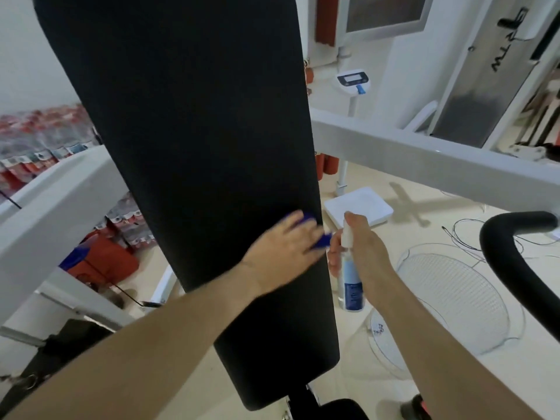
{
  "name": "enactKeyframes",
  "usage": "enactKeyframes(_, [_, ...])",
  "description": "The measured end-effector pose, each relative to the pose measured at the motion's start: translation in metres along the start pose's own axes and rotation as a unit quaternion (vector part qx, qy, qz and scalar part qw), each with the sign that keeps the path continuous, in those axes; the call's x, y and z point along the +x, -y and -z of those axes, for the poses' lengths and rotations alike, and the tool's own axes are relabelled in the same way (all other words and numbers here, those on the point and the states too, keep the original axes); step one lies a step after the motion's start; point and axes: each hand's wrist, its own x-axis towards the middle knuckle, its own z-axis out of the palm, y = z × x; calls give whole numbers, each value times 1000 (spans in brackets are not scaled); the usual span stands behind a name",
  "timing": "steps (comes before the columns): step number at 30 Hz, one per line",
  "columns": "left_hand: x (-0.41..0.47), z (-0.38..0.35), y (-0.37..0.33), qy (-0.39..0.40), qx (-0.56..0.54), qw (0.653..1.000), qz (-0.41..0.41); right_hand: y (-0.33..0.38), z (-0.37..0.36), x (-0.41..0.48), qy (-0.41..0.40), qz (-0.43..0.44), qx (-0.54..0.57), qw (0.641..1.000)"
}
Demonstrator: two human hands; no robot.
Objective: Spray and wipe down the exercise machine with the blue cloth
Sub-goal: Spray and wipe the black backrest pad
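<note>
My left hand (285, 256) lies flat, fingers spread, pressing the cloth (321, 240) against the right edge of the black pad (197, 147), so only blue scraps show past the blurred fingertips. Just right of it, my right hand (365, 248) is wrapped round the bottle (351, 286), held upright with the forefinger up on the white nozzle. The bottle is clear with a blue label, and I cannot tell how much liquid it holds.

dark lettering on silver panel (485, 95), unreadable
</note>
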Motion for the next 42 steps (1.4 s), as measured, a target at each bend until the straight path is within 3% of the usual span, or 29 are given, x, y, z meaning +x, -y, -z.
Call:
enactKeyframes(3, [-19, -31, -42, 137, 17, 987, -86, -8, 3, -3, -8, 4, -36, 999])
enactKeyframes(5, [-24, -34, -45, 150, 35, 983, -102, -15, 5, -3, -11, 9, -43, 999])
enactKeyframes(7, [-27, -18, -26, 83, 44, 993, -70, -21, 8, -4, -12, 4, -58, 998])
enactKeyframes(9, [-24, 10, 18, -24, 45, 998, 42, -28, 14, -4, -8, 3, -70, 997])
enactKeyframes(12, [-15, 43, 66, -173, 48, 964, 194, -43, 21, 1, -7, 6, -89, 996])
enactKeyframes(15, [-5, 23, 41, -216, 14, 952, 215, -54, 26, 14, -10, 9, -134, 991])
enactKeyframes(18, [-9, -36, -33, -78, 2, 993, 85, -72, 37, 31, -21, 39, -168, 985])
enactKeyframes(21, [-32, -92, -110, 86, -4, 995, -54, -95, 50, 40, 2, 59, -155, 986])
enactKeyframes(24, [-37, -120, -154, 153, 1, 984, -92, -114, 63, 42, 44, 40, -134, 989])
enactKeyframes(26, [-33, -118, -163, 155, 14, 983, -97, -125, 74, 41, 76, 46, -144, 986])
enactKeyframes(28, [-38, -107, -149, 90, 26, 995, -38, -133, 82, 42, 99, 73, -167, 978])
enactKeyframes(30, [-38, -91, -116, -35, 29, 994, 94, -139, 91, 46, 106, 102, -183, 972])
enactKeyframes(33, [-27, -64, -75, -175, 22, 944, 279, -149, 102, 51, 96, 125, -182, 971])
enactKeyframes(36, [-3, -58, -77, -219, -5, 916, 337, -158, 108, 60, 98, 112, -162, 975])
enactKeyframes(39, [19, -92, -125, -198, -2, 947, 252, -173, 109, 76, 95, 101, -154, 978])
enactKeyframes(42, [27, -150, -196, -63, 24, 995, 75, -203, 112, 95, 96, 120, -123, 980])
